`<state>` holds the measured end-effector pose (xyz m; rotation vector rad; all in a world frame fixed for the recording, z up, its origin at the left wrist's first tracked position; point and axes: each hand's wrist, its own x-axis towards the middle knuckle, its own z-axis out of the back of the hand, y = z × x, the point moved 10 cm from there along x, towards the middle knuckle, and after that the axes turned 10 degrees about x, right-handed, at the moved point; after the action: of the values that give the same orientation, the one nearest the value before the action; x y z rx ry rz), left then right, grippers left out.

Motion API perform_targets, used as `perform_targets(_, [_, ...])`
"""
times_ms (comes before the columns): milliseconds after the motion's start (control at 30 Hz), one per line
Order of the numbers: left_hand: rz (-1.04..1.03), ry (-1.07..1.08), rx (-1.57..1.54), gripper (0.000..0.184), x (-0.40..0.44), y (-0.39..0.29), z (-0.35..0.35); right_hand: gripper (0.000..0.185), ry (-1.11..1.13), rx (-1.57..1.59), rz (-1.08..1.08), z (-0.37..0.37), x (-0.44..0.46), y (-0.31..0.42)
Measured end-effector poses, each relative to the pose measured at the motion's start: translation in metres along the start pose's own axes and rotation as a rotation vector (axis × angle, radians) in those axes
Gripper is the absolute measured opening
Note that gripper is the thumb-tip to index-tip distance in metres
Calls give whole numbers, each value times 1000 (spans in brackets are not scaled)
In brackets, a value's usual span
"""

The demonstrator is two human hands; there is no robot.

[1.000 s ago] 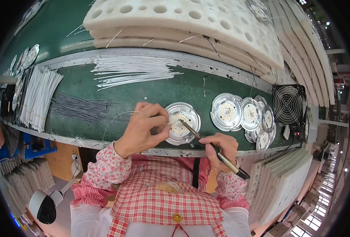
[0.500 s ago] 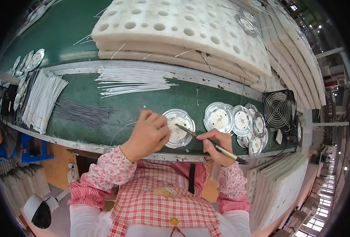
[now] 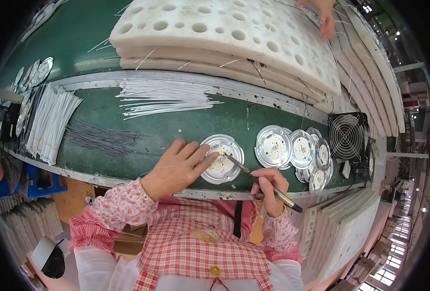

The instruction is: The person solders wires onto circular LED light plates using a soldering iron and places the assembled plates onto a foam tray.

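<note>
A round silver disc with a pale LED board (image 3: 222,167) lies on the green bench in front of me. My left hand (image 3: 176,167) reaches over its left side, fingers spread, fingertips near the board's centre. A thin white wire (image 3: 169,167) runs across the back of this hand. My right hand (image 3: 272,186) is closed around a soldering iron (image 3: 240,166), whose tip touches or nearly touches the board beside my left fingertips. Whether anything lies under the left fingertips is too small to tell.
White wires (image 3: 161,97) and dark wires (image 3: 103,138) lie at the left, beside a white bundle (image 3: 52,123). Stacked discs (image 3: 302,149) and a fan (image 3: 347,137) stand right. Behind are perforated foam blocks (image 3: 215,34), with another person's hand (image 3: 325,17) at the top right.
My left hand has gone from bunched fingers to spread ones. The iron has stayed over the disc in my right hand. Another person's hand has appeared over the foam at the top right.
</note>
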<state>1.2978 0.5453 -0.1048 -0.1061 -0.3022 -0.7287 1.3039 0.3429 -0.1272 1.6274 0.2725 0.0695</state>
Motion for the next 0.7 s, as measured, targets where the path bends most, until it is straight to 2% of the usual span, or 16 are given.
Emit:
perform_targets(33, [-10, 14, 32, 59, 0, -1, 1, 22, -33, 34, 1, 1, -1, 2])
perform_targets(133, [-20, 48, 42, 60, 1, -3, 2, 49, 19, -616, 378, -40, 9, 33])
perform_targets(233, [-22, 23, 51, 57, 1, -4, 5, 84, 22, -869, 499, -85, 16, 37])
perform_targets(300, [75, -52, -93, 46, 12, 15, 12, 99, 1, -871, 487, -83, 15, 28])
perform_targets(367, [166, -149, -213, 40, 29, 44, 15, 96, -64, -878, 480, -72, 4, 35])
perform_targets(400, [244, -221, -133, 27, 42, 58, 19, 95, -60, -864, 460, -66, -5, 36])
perform_targets(500, [379, -108, 126, 17, 69, 90, -6, 95, 16, -971, 423, -64, -35, 32])
perform_targets(533, [341, -166, 128, 8, 70, 94, -12, 84, 66, -995, 414, -66, -43, 30])
perform_targets(633, [319, -186, -107, 6, 69, 104, -14, 77, 125, -964, 428, -53, -52, 17])
perform_targets(700, [351, -215, -136, 6, 66, 111, -6, 64, 61, -808, 407, -46, -51, 35])
